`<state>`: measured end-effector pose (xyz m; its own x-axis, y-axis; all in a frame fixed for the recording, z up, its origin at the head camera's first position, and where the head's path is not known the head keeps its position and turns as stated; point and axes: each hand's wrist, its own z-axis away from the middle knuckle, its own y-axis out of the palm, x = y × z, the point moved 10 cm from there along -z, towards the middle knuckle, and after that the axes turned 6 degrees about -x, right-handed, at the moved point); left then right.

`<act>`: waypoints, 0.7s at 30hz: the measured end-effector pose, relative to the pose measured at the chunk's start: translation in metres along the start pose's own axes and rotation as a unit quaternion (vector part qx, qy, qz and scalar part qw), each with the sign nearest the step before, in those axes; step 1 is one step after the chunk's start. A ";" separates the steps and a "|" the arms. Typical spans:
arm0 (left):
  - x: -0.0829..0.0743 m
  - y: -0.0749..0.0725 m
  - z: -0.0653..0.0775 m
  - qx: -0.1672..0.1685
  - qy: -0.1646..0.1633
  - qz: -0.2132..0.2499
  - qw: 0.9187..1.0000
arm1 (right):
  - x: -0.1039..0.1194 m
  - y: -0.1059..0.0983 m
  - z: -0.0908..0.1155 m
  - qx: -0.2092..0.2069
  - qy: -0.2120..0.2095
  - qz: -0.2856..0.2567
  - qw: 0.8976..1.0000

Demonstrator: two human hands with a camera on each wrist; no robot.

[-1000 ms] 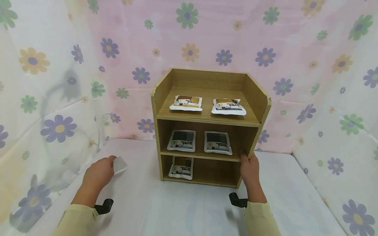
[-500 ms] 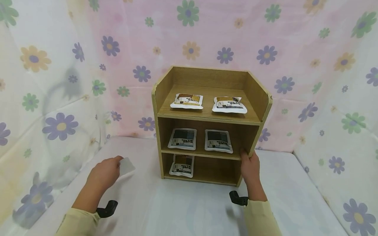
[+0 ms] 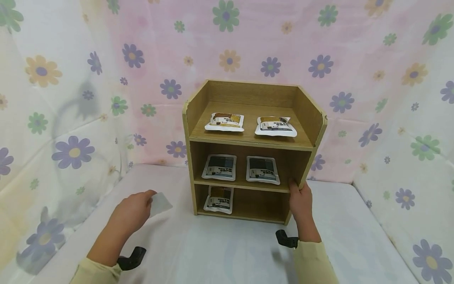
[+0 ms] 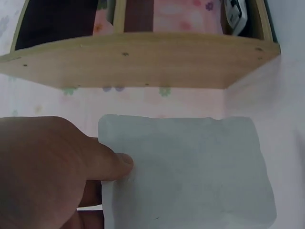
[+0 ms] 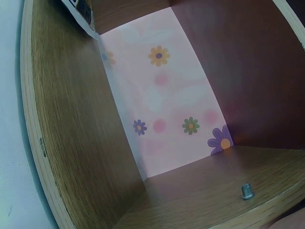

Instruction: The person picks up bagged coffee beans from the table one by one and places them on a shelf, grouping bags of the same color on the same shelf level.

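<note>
My left hand (image 3: 131, 215) pinches a flat pale packet (image 4: 190, 171) by one edge, thumb on its plain face, above the white surface left of the shelf. My right hand (image 3: 300, 203) grips the right side panel of a small wooden three-tier shelf (image 3: 252, 94), near the middle board. On the top tier lie two white printed packets, a left packet (image 3: 225, 122) and a right packet (image 3: 276, 126). The middle tier holds two dark-fronted packets, a left one (image 3: 220, 167) and a right one (image 3: 263, 170). One brown-fronted packet (image 3: 219, 199) lies at the bottom tier's left.
The shelf stands on a white-covered table (image 3: 213, 252), with flowered cloth (image 3: 170, 47) behind and at both sides. A small metal peg (image 5: 247, 191) sticks out of the shelf's inner wall. In the right wrist view the flowered cloth shows through the shelf's back.
My left hand has moved right, toward the shelf, carrying the pale packet. My right hand has stayed on the side panel, and the packets on the shelf have not moved.
</note>
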<state>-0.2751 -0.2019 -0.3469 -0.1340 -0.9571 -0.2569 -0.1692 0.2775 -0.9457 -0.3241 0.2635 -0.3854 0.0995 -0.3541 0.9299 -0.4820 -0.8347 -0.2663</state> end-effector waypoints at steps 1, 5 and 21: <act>-0.003 -0.001 0.001 -0.001 0.002 0.002 1.000 | 0.000 0.000 0.000 0.000 0.000 0.001 1.000; -0.017 -0.004 0.004 -0.007 0.017 0.006 1.000 | 0.000 0.000 0.000 0.000 -0.002 0.000 1.000; -0.055 -0.015 0.015 -0.038 0.060 0.016 0.997 | -0.002 -0.001 0.000 -0.007 -0.001 -0.005 1.000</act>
<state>-0.2502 -0.1548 -0.3215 -0.2548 -0.9321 -0.2575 -0.2350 0.3180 -0.9185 -0.3239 0.2654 -0.3864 0.1052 -0.3468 0.9320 -0.4936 -0.8318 -0.2538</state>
